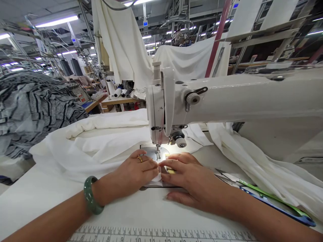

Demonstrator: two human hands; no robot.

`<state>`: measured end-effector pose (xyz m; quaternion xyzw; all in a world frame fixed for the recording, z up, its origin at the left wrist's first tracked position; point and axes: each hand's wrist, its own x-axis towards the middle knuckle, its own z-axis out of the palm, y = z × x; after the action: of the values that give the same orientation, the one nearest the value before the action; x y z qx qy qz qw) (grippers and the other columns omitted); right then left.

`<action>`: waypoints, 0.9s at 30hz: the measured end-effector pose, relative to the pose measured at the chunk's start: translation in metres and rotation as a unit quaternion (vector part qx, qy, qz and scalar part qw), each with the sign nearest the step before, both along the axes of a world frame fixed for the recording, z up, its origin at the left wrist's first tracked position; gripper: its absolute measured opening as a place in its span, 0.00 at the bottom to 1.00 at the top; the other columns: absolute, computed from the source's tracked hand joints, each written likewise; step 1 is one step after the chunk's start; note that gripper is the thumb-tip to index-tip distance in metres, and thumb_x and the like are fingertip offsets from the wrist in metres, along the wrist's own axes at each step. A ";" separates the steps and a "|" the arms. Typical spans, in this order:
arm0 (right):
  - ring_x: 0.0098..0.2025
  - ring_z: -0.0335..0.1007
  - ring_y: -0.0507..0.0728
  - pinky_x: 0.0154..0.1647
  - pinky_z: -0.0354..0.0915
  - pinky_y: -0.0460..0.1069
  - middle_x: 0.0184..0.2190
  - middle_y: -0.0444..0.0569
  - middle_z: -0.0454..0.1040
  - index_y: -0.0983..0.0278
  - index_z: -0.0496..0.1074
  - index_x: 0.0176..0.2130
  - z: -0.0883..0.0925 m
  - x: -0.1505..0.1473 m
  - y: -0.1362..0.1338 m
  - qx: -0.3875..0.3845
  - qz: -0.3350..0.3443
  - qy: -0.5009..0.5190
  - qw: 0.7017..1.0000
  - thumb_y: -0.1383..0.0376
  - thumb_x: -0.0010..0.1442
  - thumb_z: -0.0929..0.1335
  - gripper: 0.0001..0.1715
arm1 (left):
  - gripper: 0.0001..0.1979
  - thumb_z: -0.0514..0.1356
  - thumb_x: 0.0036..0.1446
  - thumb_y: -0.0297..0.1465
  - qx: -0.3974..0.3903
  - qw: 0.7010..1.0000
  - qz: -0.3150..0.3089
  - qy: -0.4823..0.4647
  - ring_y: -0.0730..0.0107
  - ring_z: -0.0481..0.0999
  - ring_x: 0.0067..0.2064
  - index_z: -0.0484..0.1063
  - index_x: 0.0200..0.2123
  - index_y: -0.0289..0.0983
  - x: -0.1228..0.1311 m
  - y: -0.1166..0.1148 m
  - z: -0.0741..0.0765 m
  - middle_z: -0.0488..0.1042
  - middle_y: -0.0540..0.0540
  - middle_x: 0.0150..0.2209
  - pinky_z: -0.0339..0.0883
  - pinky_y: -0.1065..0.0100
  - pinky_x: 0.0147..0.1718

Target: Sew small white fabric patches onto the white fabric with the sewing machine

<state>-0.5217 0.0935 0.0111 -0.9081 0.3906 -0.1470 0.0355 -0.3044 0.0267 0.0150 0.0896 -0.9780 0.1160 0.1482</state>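
Observation:
A white sewing machine (161,101) stands in front of me, its lamp lighting the presser foot (158,149) and metal needle plate (151,153). Just in front of the foot lies a small piece of white fabric (157,177). My left hand (133,173), with a gold ring and a green bangle (92,195), has its fingers bent and closed on the left edge of that piece; its thumb is hidden. From the other side my right hand (185,178) lies with fingers stretched and thumb apart, fingertips touching the fabric beside a yellowish guide (170,168).
Long white cloth (101,144) spreads left and behind the needle; more white cloth (234,151) bunches at the right. Scissors with green and blue handles (275,201) lie beside my right forearm. A ruler strip (161,233) runs along the front edge. Striped grey fabric (32,111) is heaped left.

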 end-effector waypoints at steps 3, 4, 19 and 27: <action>0.55 0.54 0.65 0.53 0.50 0.63 0.53 0.50 0.64 0.55 0.68 0.48 0.004 -0.001 -0.001 0.007 -0.008 0.006 1.000 0.50 0.60 0.62 0.20 | 0.12 0.53 0.57 0.23 0.020 1.000 0.007 -0.003 0.72 0.69 0.46 0.65 0.46 0.38 0.002 -0.001 0.002 0.72 0.50 0.43 0.45 0.65 0.54; 0.55 0.53 0.64 0.54 0.50 0.63 0.53 0.50 0.64 0.55 0.68 0.48 0.005 -0.002 -0.002 0.009 -0.011 0.008 1.000 0.50 0.60 0.62 0.20 | 0.13 0.53 0.57 0.23 0.024 1.000 0.005 0.002 0.72 0.69 0.45 0.64 0.46 0.38 0.002 -0.002 0.002 0.72 0.50 0.44 0.45 0.65 0.54; 0.51 0.56 0.62 0.52 0.52 0.59 0.48 0.51 0.64 0.59 0.68 0.44 0.006 -0.005 -0.006 -0.011 -0.017 -0.018 1.000 0.55 0.59 0.65 0.16 | 0.09 0.52 0.57 0.22 0.046 0.997 0.031 0.054 0.72 0.70 0.42 0.66 0.40 0.38 -0.010 -0.011 0.000 0.73 0.51 0.40 0.45 0.64 0.53; 0.50 0.57 0.63 0.51 0.55 0.60 0.46 0.53 0.64 0.59 0.69 0.44 0.002 -0.006 -0.005 -0.022 -0.002 -0.030 0.999 0.55 0.57 0.67 0.16 | 0.11 0.52 0.57 0.23 0.075 0.995 0.057 0.031 0.70 0.69 0.45 0.66 0.42 0.40 -0.008 -0.010 0.000 0.73 0.52 0.43 0.41 0.61 0.55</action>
<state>-0.5281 0.0884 0.0129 -0.9031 0.3878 -0.1824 0.0268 -0.3122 0.0170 0.0145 0.1594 -0.9723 0.0474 0.1642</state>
